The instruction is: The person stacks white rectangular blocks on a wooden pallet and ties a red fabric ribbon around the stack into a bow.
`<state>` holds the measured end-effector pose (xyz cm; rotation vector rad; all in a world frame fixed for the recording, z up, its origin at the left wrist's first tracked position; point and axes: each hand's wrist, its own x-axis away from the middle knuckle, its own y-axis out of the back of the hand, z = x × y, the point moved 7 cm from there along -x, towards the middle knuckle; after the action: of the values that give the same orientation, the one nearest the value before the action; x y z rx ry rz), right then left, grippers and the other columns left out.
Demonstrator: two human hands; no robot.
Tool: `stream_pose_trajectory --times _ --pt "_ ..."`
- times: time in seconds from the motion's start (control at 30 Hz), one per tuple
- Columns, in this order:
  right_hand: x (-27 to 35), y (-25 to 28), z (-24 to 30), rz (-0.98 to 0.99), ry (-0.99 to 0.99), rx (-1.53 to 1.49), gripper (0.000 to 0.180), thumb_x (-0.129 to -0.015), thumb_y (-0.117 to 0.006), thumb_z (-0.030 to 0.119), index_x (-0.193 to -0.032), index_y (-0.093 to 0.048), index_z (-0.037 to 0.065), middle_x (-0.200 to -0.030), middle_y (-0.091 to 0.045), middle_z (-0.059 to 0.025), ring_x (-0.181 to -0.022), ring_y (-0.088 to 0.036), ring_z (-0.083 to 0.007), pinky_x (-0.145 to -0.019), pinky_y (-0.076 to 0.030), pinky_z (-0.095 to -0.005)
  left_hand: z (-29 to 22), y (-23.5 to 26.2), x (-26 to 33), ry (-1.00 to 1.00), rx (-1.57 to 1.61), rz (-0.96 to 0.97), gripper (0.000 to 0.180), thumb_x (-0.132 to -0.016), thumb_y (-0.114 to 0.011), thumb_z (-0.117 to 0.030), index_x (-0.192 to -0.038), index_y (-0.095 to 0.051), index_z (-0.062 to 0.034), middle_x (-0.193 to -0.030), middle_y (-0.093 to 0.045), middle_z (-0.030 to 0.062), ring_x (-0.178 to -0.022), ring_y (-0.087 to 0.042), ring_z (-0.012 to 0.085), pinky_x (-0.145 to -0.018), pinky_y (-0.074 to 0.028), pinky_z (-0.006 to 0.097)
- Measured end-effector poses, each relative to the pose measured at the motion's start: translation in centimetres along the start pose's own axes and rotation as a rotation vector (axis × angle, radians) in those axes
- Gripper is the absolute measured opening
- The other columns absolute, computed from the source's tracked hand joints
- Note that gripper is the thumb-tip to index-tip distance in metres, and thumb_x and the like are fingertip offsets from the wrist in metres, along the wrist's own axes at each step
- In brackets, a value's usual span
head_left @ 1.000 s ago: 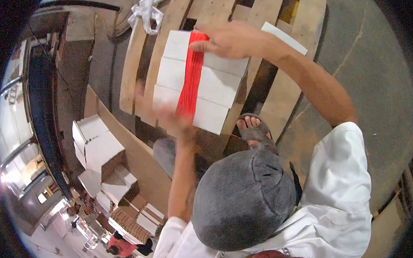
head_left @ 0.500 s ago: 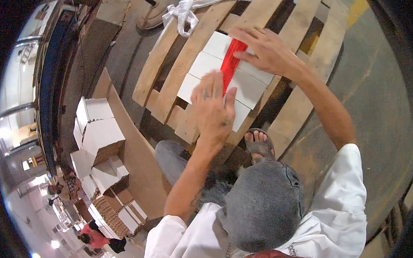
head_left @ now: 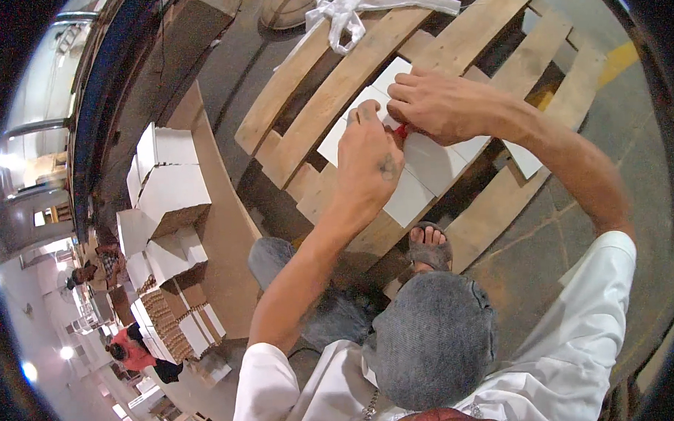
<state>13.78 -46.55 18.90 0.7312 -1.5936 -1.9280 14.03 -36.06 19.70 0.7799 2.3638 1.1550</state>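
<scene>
Flat white cards or boxes (head_left: 443, 162) lie in a neat block on a wooden pallet (head_left: 298, 160). Over them, my left hand (head_left: 371, 154) and my right hand (head_left: 441, 107) meet with curled fingers, knuckles close together. Between them shows a small bit of a red stringy strip (head_left: 401, 131); both hands seem closed on it, and my fingers cover the rest. A white strip tied in a loose knot (head_left: 339, 19) rests on the pallet's far slats.
Stacked white cartons (head_left: 174, 190) stand on a brown cardboard sheet (head_left: 222, 214) at left. Another white piece (head_left: 524, 158) lies at the pallet's right. A sandalled foot (head_left: 429, 246) is by its near edge. A person in red (head_left: 132, 351) is far off at lower left.
The red strip lay stretched over the white block with my hands spread apart along it. Now my hands have come together and little of it shows. The whole view has shifted slightly.
</scene>
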Motion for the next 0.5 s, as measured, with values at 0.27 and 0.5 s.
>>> stream_pose_trajectory --times 0.27,0.5 --pt "-1.0 0.1 1.2 0.121 0.161 0.328 0.016 -0.082 -0.062 0.016 -0.092 -0.062 0.002 -0.089 -0.06 -0.0072 -0.089 -0.06 -0.022 -0.082 -0.048 -0.0343 -0.9 -1.3 2.1 -0.034 -0.136 -0.053 0.048 -0.067 -0.061 -0.002 -0.111 -0.045 0.0077 -0.104 -0.049 0.0217 -0.1 -0.047 0.0374 -0.089 -0.039 0.044" --pt "-0.9 0.2 1.0 0.082 0.199 0.29 0.018 -0.084 -0.061 0.019 -0.094 -0.064 0.004 -0.089 -0.059 -0.0068 -0.088 -0.059 -0.0205 -0.08 -0.047 -0.0315 -1.7 -1.2 1.5 0.049 -0.099 -0.072 0.059 -0.066 -0.061 -0.001 -0.118 -0.037 0.0143 -0.102 -0.052 0.0261 -0.098 -0.048 0.0398 -0.091 -0.039 0.045"
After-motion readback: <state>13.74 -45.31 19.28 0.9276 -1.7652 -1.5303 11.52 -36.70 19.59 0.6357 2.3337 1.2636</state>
